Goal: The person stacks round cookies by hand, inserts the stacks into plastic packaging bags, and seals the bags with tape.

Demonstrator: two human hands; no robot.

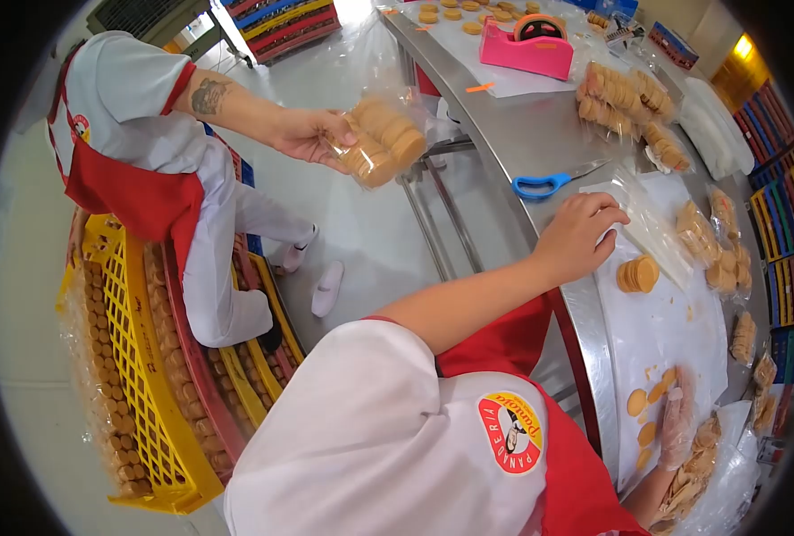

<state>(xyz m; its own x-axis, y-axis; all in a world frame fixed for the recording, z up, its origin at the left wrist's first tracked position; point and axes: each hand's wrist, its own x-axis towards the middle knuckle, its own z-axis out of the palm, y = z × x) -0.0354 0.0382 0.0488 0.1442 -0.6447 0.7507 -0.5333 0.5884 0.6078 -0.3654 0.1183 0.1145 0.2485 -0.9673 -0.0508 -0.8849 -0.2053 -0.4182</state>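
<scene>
My bare left hand (585, 234) reaches over the steel table's edge, its fingers bent onto the near end of a clear plastic bag (651, 228) in a flat pile. Just below it, a short stack of round golden cookies (638, 274) lies on white paper (660, 330). My right hand (679, 420), in a clear plastic glove, is low on the right beside loose cookies (636, 402). Its fingers are bunched in the glove and partly hidden, so their grip does not show. Broken cookie pieces (690, 482) lie close to that wrist.
Blue-handled scissors (540, 186), a pink tape dispenser (526, 55) and filled cookie bags (616, 94) are on the table (513, 134). At left a co-worker's hand (317, 138) holds bagged cookies (379, 143). Yellow crates (147, 357) of cookies stand below.
</scene>
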